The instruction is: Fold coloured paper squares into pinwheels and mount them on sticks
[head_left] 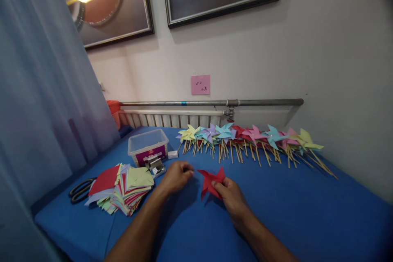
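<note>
A red folded paper pinwheel head lies on the blue tabletop in front of me. My right hand pinches its near right edge with thumb and fingers. To the left of the red paper my left hand hovers just above the table with its fingers curled together; whether anything small is in them I cannot make out. A stack of coloured paper squares sits at the left of my left forearm.
A row of several finished paper pinwheels on sticks lies along the back by the wall. A clear plastic box, a metal stapler and scissors are at the left. A curtain hangs at the far left.
</note>
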Available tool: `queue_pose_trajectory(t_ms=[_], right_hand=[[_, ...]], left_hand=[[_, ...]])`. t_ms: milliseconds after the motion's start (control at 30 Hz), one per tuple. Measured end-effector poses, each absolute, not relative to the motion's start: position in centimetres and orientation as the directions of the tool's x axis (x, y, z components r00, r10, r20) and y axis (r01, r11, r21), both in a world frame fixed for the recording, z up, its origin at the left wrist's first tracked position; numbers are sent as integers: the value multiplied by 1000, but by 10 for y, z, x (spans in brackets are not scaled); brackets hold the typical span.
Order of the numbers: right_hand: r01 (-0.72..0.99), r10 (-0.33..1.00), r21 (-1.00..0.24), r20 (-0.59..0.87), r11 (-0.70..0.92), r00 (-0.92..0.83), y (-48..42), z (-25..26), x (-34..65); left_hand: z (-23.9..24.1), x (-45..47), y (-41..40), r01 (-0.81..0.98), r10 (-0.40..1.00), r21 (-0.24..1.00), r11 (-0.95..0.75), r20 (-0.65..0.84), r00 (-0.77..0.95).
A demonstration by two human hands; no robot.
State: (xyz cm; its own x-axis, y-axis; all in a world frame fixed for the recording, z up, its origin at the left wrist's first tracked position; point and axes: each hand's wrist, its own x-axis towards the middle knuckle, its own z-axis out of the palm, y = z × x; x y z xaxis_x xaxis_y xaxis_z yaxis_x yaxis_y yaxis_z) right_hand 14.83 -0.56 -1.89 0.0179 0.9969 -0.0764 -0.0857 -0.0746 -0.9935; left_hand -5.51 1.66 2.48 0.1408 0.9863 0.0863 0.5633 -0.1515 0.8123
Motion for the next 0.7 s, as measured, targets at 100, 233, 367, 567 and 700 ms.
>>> queue_pose_trajectory(t_ms=[100,233,367,567,700], right_hand=[[-117,996,-991,-74,-67,54,-5,-20,151],[-152,997,-986,-75,-69,31,-7,-19,150],[-154,995,-985,-86,-78,47,-8,-17,151],[-172,996,-982,-82,-75,32,-8,-17,153],[-165,995,-983,-89,-80,43,-7,-18,153]], left_hand=[[33,-93,27,953,982,301,-21,187,-38],[32,-113,31,999,988,-29,32,153,-28],[26,-106,32,996,987,-89,-6,157,20],[22,-101,35,985,986,-168,-41,153,67],[21,-96,36,983,990,-177,-52,120,74]])
